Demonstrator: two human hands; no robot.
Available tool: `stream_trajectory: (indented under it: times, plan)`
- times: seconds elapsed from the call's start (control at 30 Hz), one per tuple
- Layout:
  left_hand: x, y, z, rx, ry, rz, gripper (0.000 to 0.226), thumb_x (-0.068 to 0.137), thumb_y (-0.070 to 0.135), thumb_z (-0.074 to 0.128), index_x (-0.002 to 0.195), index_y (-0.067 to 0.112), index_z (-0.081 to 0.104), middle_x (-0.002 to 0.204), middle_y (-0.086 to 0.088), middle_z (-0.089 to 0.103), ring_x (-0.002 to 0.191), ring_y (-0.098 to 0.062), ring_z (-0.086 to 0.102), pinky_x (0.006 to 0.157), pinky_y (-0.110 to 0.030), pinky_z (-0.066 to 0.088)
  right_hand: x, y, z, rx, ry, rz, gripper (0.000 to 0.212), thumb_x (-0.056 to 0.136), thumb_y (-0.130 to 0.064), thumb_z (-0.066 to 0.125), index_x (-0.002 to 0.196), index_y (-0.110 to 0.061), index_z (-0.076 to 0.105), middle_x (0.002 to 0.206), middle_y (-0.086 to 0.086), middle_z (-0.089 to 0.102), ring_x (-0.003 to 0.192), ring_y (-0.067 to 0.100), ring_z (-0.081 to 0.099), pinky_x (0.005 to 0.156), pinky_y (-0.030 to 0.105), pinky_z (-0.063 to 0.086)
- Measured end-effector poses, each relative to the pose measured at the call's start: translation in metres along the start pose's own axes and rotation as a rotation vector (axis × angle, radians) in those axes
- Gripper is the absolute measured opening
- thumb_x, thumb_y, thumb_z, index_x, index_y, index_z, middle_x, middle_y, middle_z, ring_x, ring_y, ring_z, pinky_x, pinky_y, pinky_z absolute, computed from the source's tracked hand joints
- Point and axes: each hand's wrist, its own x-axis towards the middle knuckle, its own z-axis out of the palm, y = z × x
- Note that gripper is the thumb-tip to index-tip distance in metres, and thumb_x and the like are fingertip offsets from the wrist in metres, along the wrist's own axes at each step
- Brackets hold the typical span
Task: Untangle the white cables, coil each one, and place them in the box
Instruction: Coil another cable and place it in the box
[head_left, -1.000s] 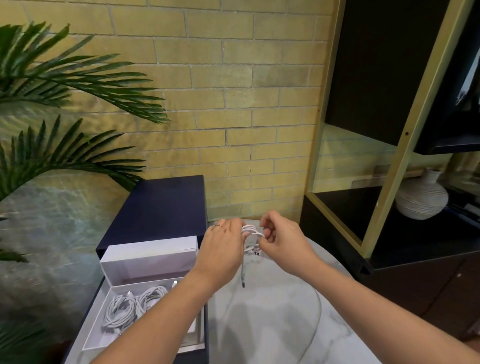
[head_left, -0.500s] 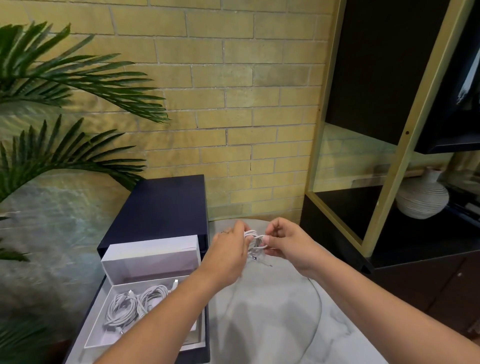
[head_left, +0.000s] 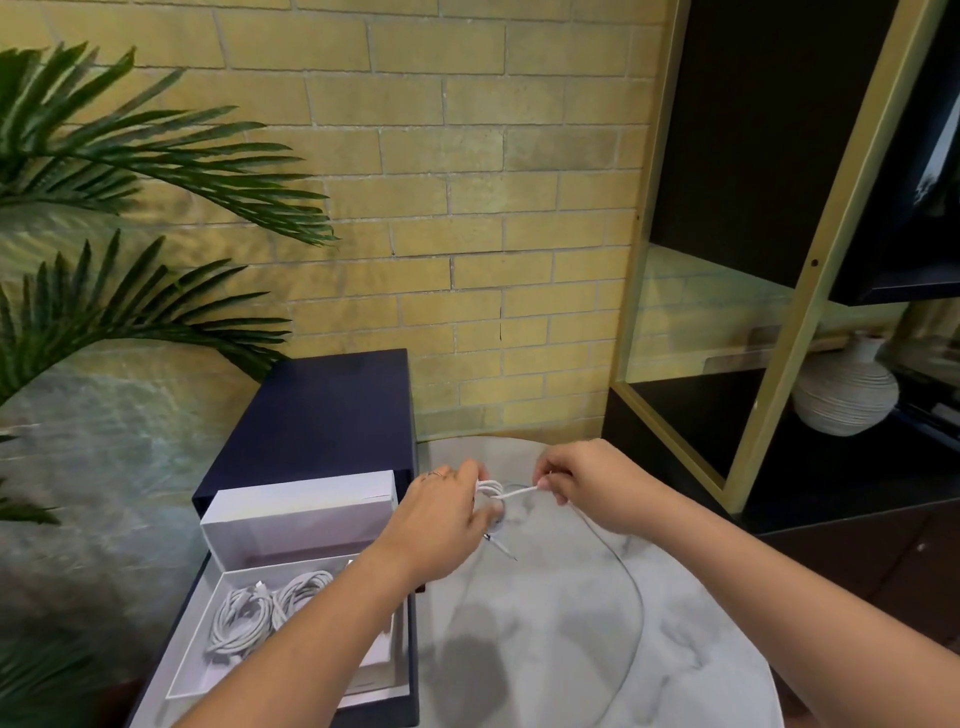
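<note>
Left hand (head_left: 449, 519) closed around small white cable coil (head_left: 491, 491), above marble table (head_left: 561, 649), just right of white box (head_left: 291, 525). Right hand (head_left: 587, 480) pinching free strand near coil, pulled taut between hands. Plug end (head_left: 501, 545) dangling below left hand. Two coiled cables (head_left: 265, 613) already lying in box tray, near left.

Judged step: wrapping tail around coil to secure it. Keep loops pinched flat, keep strand taut, wind snug turns round coil middle, tuck end under. Slack risks loops springing apart. Then lower bundle into free tray space beside other coils.
</note>
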Motion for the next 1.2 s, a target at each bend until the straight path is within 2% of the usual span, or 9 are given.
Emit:
stream_trajectory:
  times: [0.13, 0.23, 0.47, 0.57, 0.63, 0.8, 0.93, 1.1, 1.2]
  plan:
    - [-0.001, 0.001, -0.003, -0.065, -0.064, -0.015, 0.021, 0.097, 0.042, 0.045, 0.106, 0.024, 0.051, 0.09, 0.001, 0.065, 0.092, -0.023, 0.056, 0.074, -0.036, 0.041, 0.001, -0.004, -0.003, -0.15, 0.036, -0.115, 0.018, 0.095, -0.017, 0.051, 0.096, -0.018, 0.069, 0.079, -0.009, 0.061, 0.078, 0.014, 0.058, 0.073, 0.036, 0.051]
    - [0.003, 0.0, -0.006, -0.204, -0.042, -0.115, 0.027, 0.098, 0.046, 0.044, 0.091, 0.02, 0.051, 0.075, 0.002, 0.061, 0.075, -0.021, 0.056, 0.067, -0.039, 0.042, 0.003, 0.0, -0.003, -0.128, 0.112, -0.121, 0.015, 0.095, -0.017, 0.053, 0.095, -0.017, 0.068, 0.084, -0.003, 0.066, 0.081, 0.016, 0.059, 0.075, 0.039, 0.051]
    - [0.009, 0.026, -0.013, -0.777, 0.142, -0.399, 0.032, 0.098, 0.039, 0.048, 0.077, 0.015, 0.053, 0.067, 0.001, 0.05, 0.065, -0.015, 0.046, 0.061, -0.029, 0.035, -0.002, 0.005, 0.017, 0.4, 0.298, 0.007, 0.009, 0.091, -0.004, 0.058, 0.093, -0.009, 0.065, 0.083, -0.001, 0.067, 0.076, 0.004, 0.062, 0.075, 0.025, 0.053]
    - [0.015, 0.042, -0.01, -1.069, 0.207, -0.575, 0.034, 0.098, 0.039, 0.046, 0.074, 0.016, 0.048, 0.065, 0.002, 0.043, 0.063, -0.013, 0.041, 0.065, -0.027, 0.036, -0.003, -0.004, 0.035, 0.593, 0.378, 0.033, 0.018, 0.091, 0.002, 0.054, 0.091, -0.012, 0.065, 0.085, 0.003, 0.069, 0.084, 0.012, 0.066, 0.081, 0.031, 0.055]
    - [0.021, 0.047, -0.006, -1.212, 0.26, -0.657, 0.036, 0.098, 0.041, 0.045, 0.073, 0.016, 0.045, 0.07, 0.0, 0.045, 0.07, -0.016, 0.044, 0.075, -0.032, 0.039, -0.004, -0.01, 0.045, 0.651, 0.378, 0.025, 0.022, 0.094, -0.007, 0.052, 0.093, -0.022, 0.067, 0.088, -0.001, 0.07, 0.088, 0.013, 0.066, 0.086, 0.034, 0.054]
    - [0.025, 0.054, -0.003, -1.238, 0.275, -0.649, 0.031, 0.103, 0.04, 0.033, 0.094, 0.016, 0.051, 0.09, 0.003, 0.055, 0.082, -0.009, 0.053, 0.076, -0.031, 0.041, -0.005, -0.025, 0.051, 0.856, 0.279, 0.045, 0.036, 0.086, -0.046, 0.054, 0.092, -0.014, 0.069, 0.09, 0.014, 0.066, 0.088, 0.025, 0.063, 0.089, 0.047, 0.05]
    - [0.023, 0.054, -0.004, -1.127, 0.177, -0.618, 0.022, 0.104, 0.038, 0.028, 0.111, 0.021, 0.039, 0.092, 0.012, 0.048, 0.085, -0.003, 0.047, 0.077, -0.026, 0.034, -0.001, -0.026, 0.049, 0.936, 0.313, 0.087, 0.012, 0.091, -0.019, 0.06, 0.098, -0.015, 0.069, 0.088, 0.003, 0.071, 0.087, 0.014, 0.066, 0.089, 0.038, 0.052]
    - [0.024, 0.039, 0.005, -0.863, 0.123, -0.536, 0.037, 0.103, 0.039, 0.031, 0.113, 0.013, 0.055, 0.117, -0.003, 0.057, 0.101, -0.016, 0.053, 0.082, -0.031, 0.039, 0.004, -0.027, 0.044, 1.027, 0.268, 0.193, 0.02, 0.091, -0.005, 0.053, 0.092, -0.017, 0.068, 0.083, 0.0, 0.069, 0.083, 0.012, 0.061, 0.076, 0.023, 0.047]
    - [0.021, 0.034, 0.008, -0.817, 0.07, -0.506, 0.035, 0.102, 0.038, 0.035, 0.112, 0.014, 0.059, 0.112, -0.003, 0.062, 0.099, -0.018, 0.057, 0.083, -0.034, 0.043, 0.006, -0.025, 0.039, 1.07, 0.195, 0.225, 0.022, 0.089, -0.002, 0.051, 0.094, -0.011, 0.07, 0.085, 0.002, 0.066, 0.082, 0.012, 0.056, 0.076, 0.026, 0.041]
